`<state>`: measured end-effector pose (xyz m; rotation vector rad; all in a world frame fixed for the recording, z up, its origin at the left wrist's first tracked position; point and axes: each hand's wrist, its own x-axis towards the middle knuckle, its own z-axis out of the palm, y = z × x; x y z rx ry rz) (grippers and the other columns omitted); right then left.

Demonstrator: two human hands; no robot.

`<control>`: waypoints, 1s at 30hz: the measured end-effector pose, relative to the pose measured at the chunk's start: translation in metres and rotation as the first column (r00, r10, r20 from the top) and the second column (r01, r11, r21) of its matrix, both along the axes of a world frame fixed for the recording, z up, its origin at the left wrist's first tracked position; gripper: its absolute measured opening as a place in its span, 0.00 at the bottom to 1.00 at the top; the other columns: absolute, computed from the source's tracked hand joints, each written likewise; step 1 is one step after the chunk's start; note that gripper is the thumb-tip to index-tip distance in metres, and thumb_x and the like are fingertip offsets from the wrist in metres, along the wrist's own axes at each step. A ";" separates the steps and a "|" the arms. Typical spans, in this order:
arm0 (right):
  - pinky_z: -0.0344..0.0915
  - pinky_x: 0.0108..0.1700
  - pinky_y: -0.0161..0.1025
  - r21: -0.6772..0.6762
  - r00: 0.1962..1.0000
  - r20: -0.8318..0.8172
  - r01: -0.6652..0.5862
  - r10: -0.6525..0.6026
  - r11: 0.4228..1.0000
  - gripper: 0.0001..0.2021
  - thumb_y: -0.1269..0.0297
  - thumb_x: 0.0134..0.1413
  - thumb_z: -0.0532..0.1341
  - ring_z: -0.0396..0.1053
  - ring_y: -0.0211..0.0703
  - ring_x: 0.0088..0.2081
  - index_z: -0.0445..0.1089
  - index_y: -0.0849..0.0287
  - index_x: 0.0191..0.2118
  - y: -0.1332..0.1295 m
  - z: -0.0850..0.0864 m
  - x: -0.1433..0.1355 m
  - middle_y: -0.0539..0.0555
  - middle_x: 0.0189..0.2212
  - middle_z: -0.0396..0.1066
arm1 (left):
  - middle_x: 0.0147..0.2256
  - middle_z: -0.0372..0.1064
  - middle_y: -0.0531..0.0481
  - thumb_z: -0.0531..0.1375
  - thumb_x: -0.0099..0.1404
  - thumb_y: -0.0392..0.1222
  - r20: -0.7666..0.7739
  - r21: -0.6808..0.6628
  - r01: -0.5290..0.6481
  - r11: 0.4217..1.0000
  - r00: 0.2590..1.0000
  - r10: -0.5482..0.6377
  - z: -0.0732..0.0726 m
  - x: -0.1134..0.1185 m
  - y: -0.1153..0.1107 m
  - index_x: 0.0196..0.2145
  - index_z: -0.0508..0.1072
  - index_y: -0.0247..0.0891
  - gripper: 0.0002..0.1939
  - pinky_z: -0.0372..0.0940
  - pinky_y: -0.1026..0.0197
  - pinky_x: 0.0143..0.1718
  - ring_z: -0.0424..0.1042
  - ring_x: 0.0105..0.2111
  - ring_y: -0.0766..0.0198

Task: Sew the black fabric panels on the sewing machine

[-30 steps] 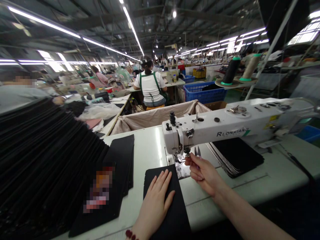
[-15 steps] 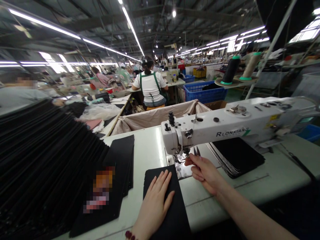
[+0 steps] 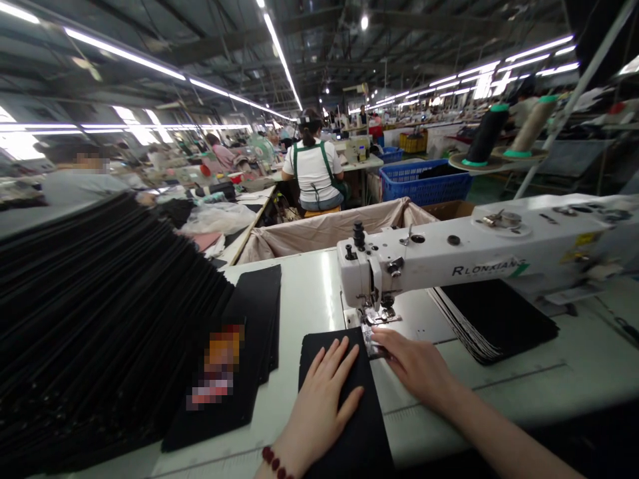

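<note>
A black fabric panel (image 3: 367, 426) lies lengthwise on the sewing table, its far right corner by the needle area. My left hand (image 3: 327, 392) rests flat on it, fingers spread, a dark red bead bracelet on the wrist. Just right of the panel, my right hand (image 3: 417, 366) is palm down with its fingers bent together, the fingertips at the metal plate below the presser foot (image 3: 383, 314). Whatever lies under that palm is hidden; no scissors show. The white sewing machine (image 3: 429, 256) stands over the plate.
Under the machine arm sits a stack of black pieces with pale edges (image 3: 494, 319). A tall pile of black panels (image 3: 100, 319) fills the left. Thread cones (image 3: 486, 136) stand behind at right. Beyond the table are a cloth-lined bin (image 3: 319, 233) and a seated co-worker (image 3: 313, 166).
My right hand has turned palm down and lowered to the plate beside the panel. Scissor blades that stuck up from it are out of sight. My left hand stays on the panel; the view has shifted left.
</note>
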<state>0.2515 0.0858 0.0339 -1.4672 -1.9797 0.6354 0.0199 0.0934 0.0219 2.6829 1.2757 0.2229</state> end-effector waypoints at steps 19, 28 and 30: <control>0.67 0.41 0.40 0.018 0.887 0.460 0.025 -0.031 1.000 0.29 0.69 0.55 0.52 0.71 0.44 0.44 0.52 0.45 0.63 0.009 -0.019 -0.006 0.50 0.58 0.60 | 0.66 0.42 0.53 0.52 0.67 0.52 0.058 -0.001 0.030 1.000 0.998 -0.030 0.000 0.025 0.025 0.64 0.48 0.48 0.30 0.45 0.44 0.64 0.43 0.65 0.57; 0.68 0.38 0.40 0.028 0.879 0.476 0.035 -0.044 0.999 0.31 0.72 0.53 0.52 0.72 0.45 0.41 0.52 0.45 0.63 0.010 -0.018 -0.007 0.51 0.58 0.61 | 0.66 0.43 0.52 0.56 0.65 0.53 0.076 0.008 0.040 0.999 0.996 -0.041 0.002 0.024 0.026 0.64 0.48 0.48 0.34 0.45 0.43 0.64 0.45 0.65 0.55; 0.68 0.38 0.40 0.022 0.876 0.480 0.039 -0.044 0.999 0.31 0.72 0.53 0.52 0.72 0.45 0.41 0.52 0.46 0.63 0.010 -0.017 -0.007 0.52 0.57 0.61 | 0.65 0.43 0.51 0.56 0.65 0.53 0.081 0.016 0.043 0.999 0.996 -0.044 0.001 0.024 0.027 0.64 0.48 0.48 0.34 0.46 0.42 0.64 0.45 0.64 0.54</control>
